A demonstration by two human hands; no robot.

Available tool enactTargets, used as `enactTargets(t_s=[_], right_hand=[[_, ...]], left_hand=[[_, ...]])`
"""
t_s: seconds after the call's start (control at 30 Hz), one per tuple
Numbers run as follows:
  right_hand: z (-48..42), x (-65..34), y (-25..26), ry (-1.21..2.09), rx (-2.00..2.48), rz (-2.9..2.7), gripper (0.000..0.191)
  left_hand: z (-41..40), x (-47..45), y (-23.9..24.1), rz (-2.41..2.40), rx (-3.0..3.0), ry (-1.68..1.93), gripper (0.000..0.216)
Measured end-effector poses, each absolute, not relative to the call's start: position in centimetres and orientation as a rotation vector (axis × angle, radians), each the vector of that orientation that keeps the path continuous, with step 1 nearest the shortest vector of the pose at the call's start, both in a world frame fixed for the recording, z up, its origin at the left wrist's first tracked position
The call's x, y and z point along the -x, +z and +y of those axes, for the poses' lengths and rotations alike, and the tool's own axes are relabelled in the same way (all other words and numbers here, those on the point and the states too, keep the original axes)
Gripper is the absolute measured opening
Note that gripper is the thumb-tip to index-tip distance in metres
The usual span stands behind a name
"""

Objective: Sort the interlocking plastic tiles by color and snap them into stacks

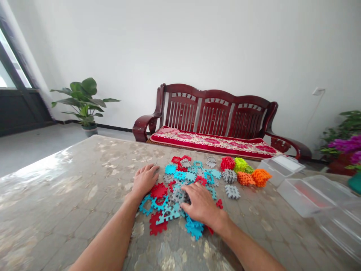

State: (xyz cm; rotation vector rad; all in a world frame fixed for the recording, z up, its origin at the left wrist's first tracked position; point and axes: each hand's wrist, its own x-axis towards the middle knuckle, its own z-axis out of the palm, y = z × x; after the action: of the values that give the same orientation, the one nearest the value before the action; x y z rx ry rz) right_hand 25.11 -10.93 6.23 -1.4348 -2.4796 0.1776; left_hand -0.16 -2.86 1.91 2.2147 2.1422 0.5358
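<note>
Toothed plastic building tiles in blue, red and grey lie in a loose pile on the table. My left hand (pixel 146 180) rests flat on the tabletop at the pile's left edge, fingers stretched out and holding nothing. Over the middle of the pile is my right hand (pixel 201 201), its thumb and index finger apart beside a grey lattice tile (pixel 178 195). Its other fingers are partly hidden. Close to my left wrist are a red tile (pixel 159 191) and a blue frame tile (pixel 147 205). Blue tiles (pixel 194 227) lie below my right hand.
Right of the pile stand sorted stacks: red (pixel 227 163), yellow-green (pixel 242 165), grey (pixel 229 176) and orange (pixel 261 177). Clear plastic boxes (pixel 306 197) stand at the table's right side. A wooden bench (pixel 216 113) is behind the patterned table (pixel 70 199).
</note>
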Motion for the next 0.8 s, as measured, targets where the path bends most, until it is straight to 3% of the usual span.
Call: enactTargets(t_s=[0.3,0.8], right_hand=[[-11.2,-26.0,6.9,0.069,1.538,-2.404,0.043],[-10.2,-25.6,6.9,0.297,1.479,-2.424,0.057]], left_hand=[[-3.0,0.1,2.0,2.145,-2.211,0.541,0.041],[-3.0,0.0,2.1,2.160,-2.234,0.495,0.043]])
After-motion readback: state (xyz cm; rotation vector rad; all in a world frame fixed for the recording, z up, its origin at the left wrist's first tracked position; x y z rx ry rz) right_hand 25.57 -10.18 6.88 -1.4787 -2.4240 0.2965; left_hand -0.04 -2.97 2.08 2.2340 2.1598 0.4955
